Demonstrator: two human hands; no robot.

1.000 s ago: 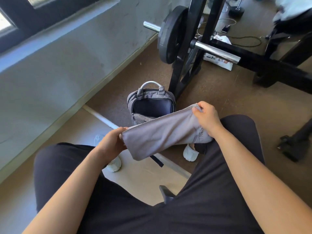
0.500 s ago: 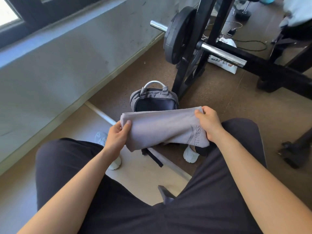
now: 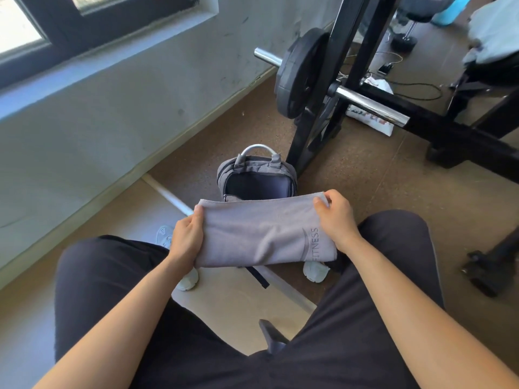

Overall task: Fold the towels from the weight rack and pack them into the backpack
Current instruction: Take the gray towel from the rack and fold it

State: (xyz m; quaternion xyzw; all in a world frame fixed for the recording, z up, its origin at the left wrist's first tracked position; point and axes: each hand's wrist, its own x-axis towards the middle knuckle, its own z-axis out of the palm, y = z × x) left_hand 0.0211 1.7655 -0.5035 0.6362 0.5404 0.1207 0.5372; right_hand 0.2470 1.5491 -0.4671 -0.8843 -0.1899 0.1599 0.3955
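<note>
**Folded grey towel held flat above the open backpack**

A seated person holds a grey towel (image 3: 261, 234), printed with the word FITNESS near its right end, stretched level between both hands over the gap between the knees. The towel is folded into a long band; its far edge runs straight from one hand to the other, and its near edge hangs free above the floor (image 3: 379, 186). Just beyond the far edge stands the grey backpack (image 3: 257, 178), upright, its main compartment unzipped and its dark lining showing. The backpack rests close to the foot of the black weight rack (image 3: 331, 113), whose upright and weight plate (image 3: 302, 74) stand behind and to the right of it. A grey wall (image 3: 112, 113) runs along the left, with bare floor between it and the backpack.

The left hand (image 3: 186, 237) grips the towel's left end, fingers curled over its top. The right hand (image 3: 335, 219) pinches the far right corner, thumb and fingers closed on the cloth.
</note>
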